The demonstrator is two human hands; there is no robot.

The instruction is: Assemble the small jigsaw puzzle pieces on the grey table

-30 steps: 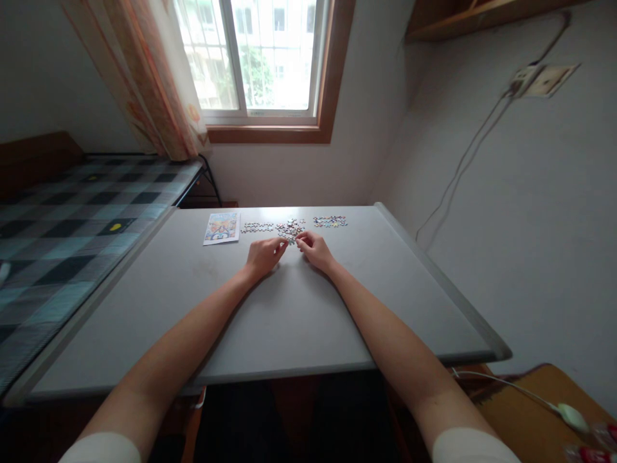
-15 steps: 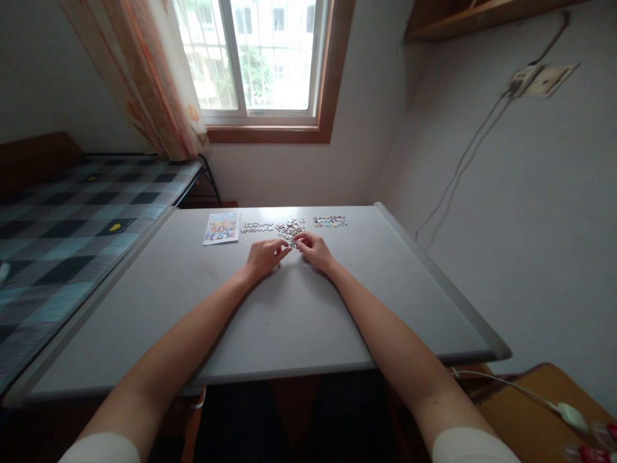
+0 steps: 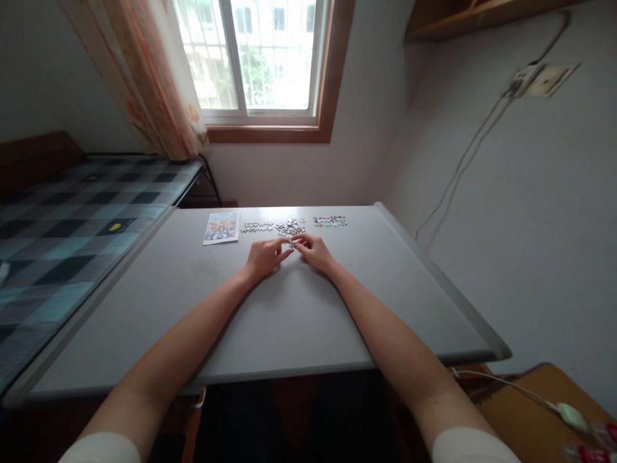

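Note:
My left hand and my right hand meet fingertip to fingertip near the middle of the table. Between them is a small bluish jigsaw puzzle piece, pinched by both hands; the fingers partly cover it. Just beyond my fingers lies a heap of loose puzzle pieces. Left of the heap, more pieces are laid out in rows, and another group of pieces sits to the right. A printed picture sheet lies flat at the far left of these.
The grey-white table has a raised rim along its sides. To the left stands a bed with a checked cover. A cable hangs down the right wall. A wooden stool-like surface with a white plug is at lower right.
My fingers have shifted slightly around the puzzle piece, the left thumb and forefinger spreading a little apart. Both arms and the other pieces stay in place.

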